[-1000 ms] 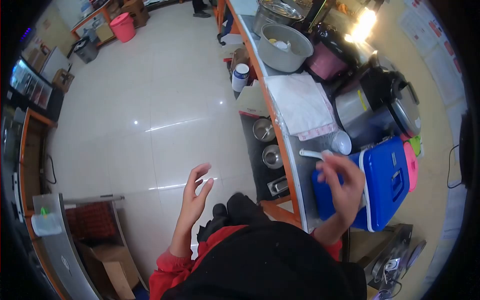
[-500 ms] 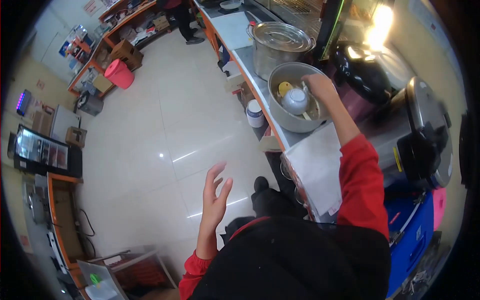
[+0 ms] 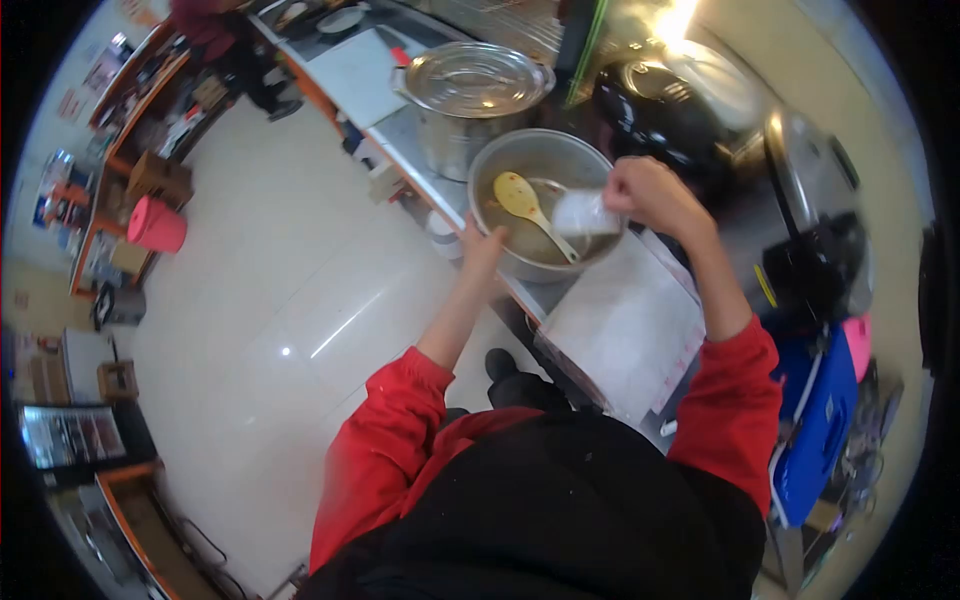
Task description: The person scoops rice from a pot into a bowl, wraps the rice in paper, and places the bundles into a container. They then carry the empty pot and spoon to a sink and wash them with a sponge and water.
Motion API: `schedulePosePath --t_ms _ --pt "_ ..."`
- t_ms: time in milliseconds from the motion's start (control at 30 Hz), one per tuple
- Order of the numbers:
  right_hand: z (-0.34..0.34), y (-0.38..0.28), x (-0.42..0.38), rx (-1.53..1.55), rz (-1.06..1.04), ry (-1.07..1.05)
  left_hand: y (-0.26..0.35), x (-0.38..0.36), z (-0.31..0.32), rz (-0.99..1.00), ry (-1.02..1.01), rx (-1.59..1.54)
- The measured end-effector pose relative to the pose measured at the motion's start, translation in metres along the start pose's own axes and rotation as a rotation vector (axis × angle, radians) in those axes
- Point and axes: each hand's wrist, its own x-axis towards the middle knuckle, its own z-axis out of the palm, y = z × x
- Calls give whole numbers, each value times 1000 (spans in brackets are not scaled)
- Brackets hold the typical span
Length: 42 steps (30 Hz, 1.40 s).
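Observation:
My right hand [image 3: 655, 195] is closed on a white cup [image 3: 585, 213], which is smeared by motion and held over the right side of a grey metal pot [image 3: 483, 160]. Its exact shape is hard to make out. At the pot's left rim, my left hand [image 3: 485, 250] grips the edge, with the thumb on the rim and the other fingers mostly hidden outside. Inside the pot lies a yellow spoon [image 3: 518, 195], its pale handle slanting toward the near right. Some liquid and small bits show at the bottom.
Behind the pot stands a lidded steel stockpot [image 3: 465, 125]. White paper sheets [image 3: 625, 325] lie on the near counter. To the right are a dark-lidded cooker [image 3: 660, 110] and a large steel cooker [image 3: 820, 230]. Another person [image 3: 235, 55] stands at the far left.
My left hand has come up from over the floor to the pot's rim. My right hand has lifted the white cup off the pot's bottom, uncovering the spoon. The view has turned.

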Motion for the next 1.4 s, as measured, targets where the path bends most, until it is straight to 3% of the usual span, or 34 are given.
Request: schedulePosePath --t_ms 100,233,300,333,433,500,633,767,867,900,933,967,1067,1133,1167,1200,1300,1333,1367,1400 --pt "-46 -18 -82 150 -100 312 -2 -4 7 61 2 -103" --pt "-35 -40 -200 435 -29 629 12 -37 -25 31 -42 -350" --pt "-14 -76 -259 411 165 741 10 -59 -63 33 -55 -320" --pt "9 -83 -284 359 186 836 7 -73 -88 55 -62 -253" --pt "87 -117 -353 472 526 839 1 -123 -185 -121 -20 -364" --pt "154 -141 -389 730 794 736 -1 -158 -245 -160 23 -364" --pt "293 -165 -399 1443 1038 738 -21 -238 -320 -149 261 -202" --pt "428 -140 -392 1707 1240 721 -76 -289 -377 -31 401 52" --pt "517 -95 -385 1778 1224 764 -124 -320 -410 -77 614 118" --pt "543 -66 -377 1806 1185 774 -118 -329 -388 -117 672 68" --pt "563 -24 -360 1752 1180 815 -126 -339 -384 -61 575 186" --pt "590 2 -351 1708 1205 844 -122 -346 -363 -138 677 201" --pt "653 70 -334 1788 1207 967 -165 -374 -377 -148 669 320" --pt "672 124 -320 1784 1064 995 -178 -384 -368 -221 703 301" --pt "684 155 -311 1699 1102 985 -180 -387 -350 -273 729 264" --pt "668 177 -296 1841 1216 1070 -184 -393 -335 -326 754 224" --pt "662 251 -277 1861 1008 997 -208 -405 -309 -398 799 110" --pt "651 256 -257 1667 1070 1031 -215 -408 -305 -433 803 75" --pt "658 288 -255 1811 986 1029 -223 -411 -301 -465 806 34" --pt "652 305 -244 1748 940 998 -231 -414 -296 -496 807 -12"
